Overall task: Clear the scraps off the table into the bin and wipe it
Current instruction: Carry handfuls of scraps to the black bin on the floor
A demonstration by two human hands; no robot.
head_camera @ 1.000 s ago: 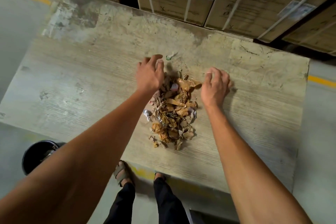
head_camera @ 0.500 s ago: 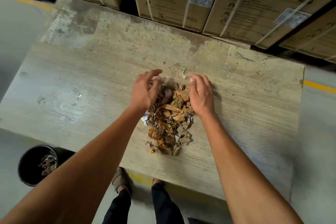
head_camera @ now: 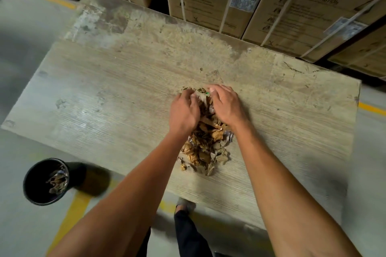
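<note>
A heap of brown, crumpled scraps lies on the worn, pale wood-grain surface, towards its near edge and a little right of the middle. The far end of the heap is covered by the two hands, which sit close together on either side of it. The left hand is on the left flank, its fingers curled down into the scraps; the right hand is on the right flank, fingers bent over the top of the heap and thumb pointing inward. Between them a few torn pieces and a tiny green fleck show. Whether the fingers actually clasp any scraps or only press against them cannot be told. The near part of the heap spreads out uncovered between the two forearms.

On the floor off the near left corner of the surface stands a black round bin, with some brown scraps already lying inside. A yellow line runs along the grey floor beside it. Behind the far edge of the surface stand strapped cardboard boxes printed with caution marks. Below the near edge a sandalled foot and dark trouser legs show
</note>
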